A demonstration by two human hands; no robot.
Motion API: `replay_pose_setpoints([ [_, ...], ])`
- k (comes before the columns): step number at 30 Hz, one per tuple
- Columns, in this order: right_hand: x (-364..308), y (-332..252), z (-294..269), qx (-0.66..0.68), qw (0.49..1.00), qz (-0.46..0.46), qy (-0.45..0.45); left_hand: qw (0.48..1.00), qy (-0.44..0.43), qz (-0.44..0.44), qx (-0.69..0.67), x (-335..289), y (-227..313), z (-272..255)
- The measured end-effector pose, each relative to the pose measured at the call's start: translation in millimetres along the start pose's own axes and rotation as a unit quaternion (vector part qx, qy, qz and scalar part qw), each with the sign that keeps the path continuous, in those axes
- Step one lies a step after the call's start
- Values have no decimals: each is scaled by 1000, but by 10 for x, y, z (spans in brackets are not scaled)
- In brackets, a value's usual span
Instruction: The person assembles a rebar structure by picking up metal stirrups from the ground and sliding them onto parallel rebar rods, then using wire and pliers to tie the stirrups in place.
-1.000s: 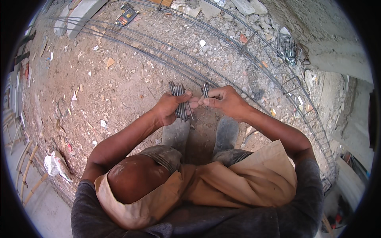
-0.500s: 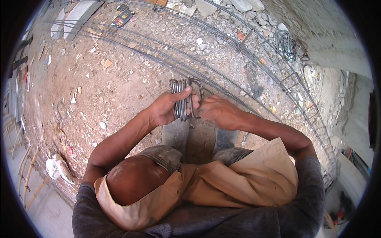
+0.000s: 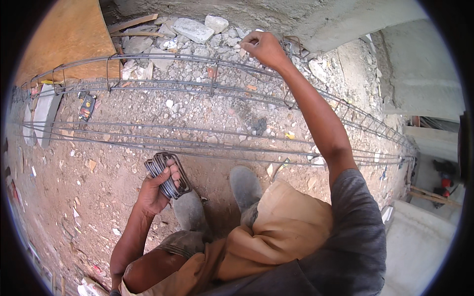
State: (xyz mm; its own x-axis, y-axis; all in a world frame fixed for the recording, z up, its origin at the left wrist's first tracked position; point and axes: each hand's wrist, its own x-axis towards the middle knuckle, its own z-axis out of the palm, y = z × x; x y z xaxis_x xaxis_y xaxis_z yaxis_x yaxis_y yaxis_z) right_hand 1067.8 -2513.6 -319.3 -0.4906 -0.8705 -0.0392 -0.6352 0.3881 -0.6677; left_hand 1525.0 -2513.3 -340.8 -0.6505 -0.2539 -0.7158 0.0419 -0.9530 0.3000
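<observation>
My left hand (image 3: 153,193) is closed around a bundle of bent steel rebar stirrups (image 3: 165,178), squarish loops stacked side by side, with the fingers passing through them. It holds the bundle low, above my left boot (image 3: 189,211). My right hand (image 3: 264,48) is stretched far forward over the rubble, beyond a long rebar cage (image 3: 212,83). Its fingers are curled and the thumb comes close to the index finger; what they hold, if anything, is too small to make out. Just right of that hand, partly hidden by it, more bent loops (image 3: 295,48) lie against the wall.
Long loose bars (image 3: 163,142) cross the ground between my feet and the cage. At the far left stand a plywood sheet (image 3: 64,39) and concrete blocks (image 3: 47,113). Stone rubble (image 3: 193,30) lines the far wall. A dark packet (image 3: 86,106) lies near the bars.
My right hand has left the stirrup bundle and reached far forward. My left hand, still holding the bundle, has moved left and lower. The view has turned, so the bars lie more level.
</observation>
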Motion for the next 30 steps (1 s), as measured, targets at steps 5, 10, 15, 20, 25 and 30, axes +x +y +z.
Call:
replay_pose_setpoints([
  [5, 555, 2019, -489, -286, 945, 147, 61, 999, 11, -31, -10, 144, -182, 115],
  [10, 384, 1659, -47, -168, 976, 69, -121, 997, 57, -39, -20, 31, -118, -3],
  [15, 243, 1475, 136, -356, 917, 85, -161, 998, 34, -52, -3, 143, -134, 89],
  [20, 297, 1689, 11, -263, 950, 118, -120, 998, 46, -40, -3, 215, -173, 92],
  [25, 368, 1730, -160, -230, 960, 157, 43, 997, 51, -53, -10, 213, -155, 44],
  [30, 447, 1543, 24, -331, 920, 176, 117, 997, 57, -51, -4, 205, -152, -18],
])
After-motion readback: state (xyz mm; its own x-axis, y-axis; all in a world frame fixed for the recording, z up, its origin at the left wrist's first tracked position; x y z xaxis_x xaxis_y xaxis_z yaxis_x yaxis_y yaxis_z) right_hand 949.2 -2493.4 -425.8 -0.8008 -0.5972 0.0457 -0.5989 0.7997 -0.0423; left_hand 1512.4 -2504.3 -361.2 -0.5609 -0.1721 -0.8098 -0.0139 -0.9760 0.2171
